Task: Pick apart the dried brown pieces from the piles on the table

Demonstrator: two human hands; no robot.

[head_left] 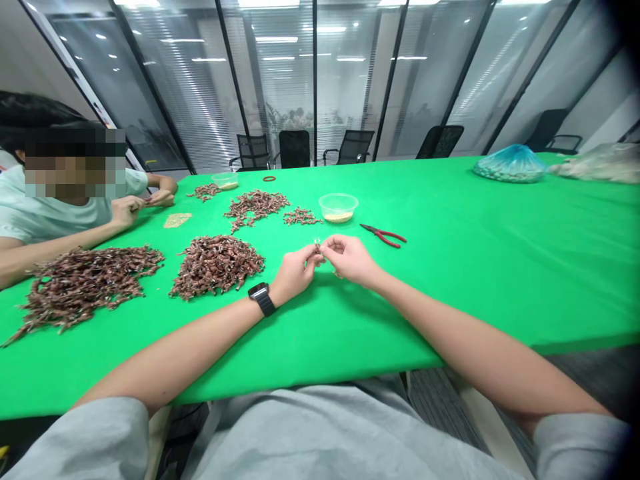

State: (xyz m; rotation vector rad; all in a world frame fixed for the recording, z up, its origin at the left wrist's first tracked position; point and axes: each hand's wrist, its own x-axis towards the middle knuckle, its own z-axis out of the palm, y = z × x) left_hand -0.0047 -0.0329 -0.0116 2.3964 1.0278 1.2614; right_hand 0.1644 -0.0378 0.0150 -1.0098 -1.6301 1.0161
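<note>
My left hand (295, 273) and my right hand (349, 259) meet above the green tablecloth (450, 280), their fingertips pinching a tiny brown-and-silver part (317, 248) from both sides. It is too small to identify exactly. A black smartwatch (261, 298) sits on my left wrist. Close to my left hand lies a heap of similar brown parts (216, 267). Red-handled pliers (383, 235) lie beyond my right hand, not touching it.
A co-worker (65, 193) at the left works over a larger heap (85, 287). Further piles (256, 207) and clear plastic bowls (338, 207) of pale granules stand ahead. Plastic bags (510, 165) lie at the far right; black chairs stand behind the table.
</note>
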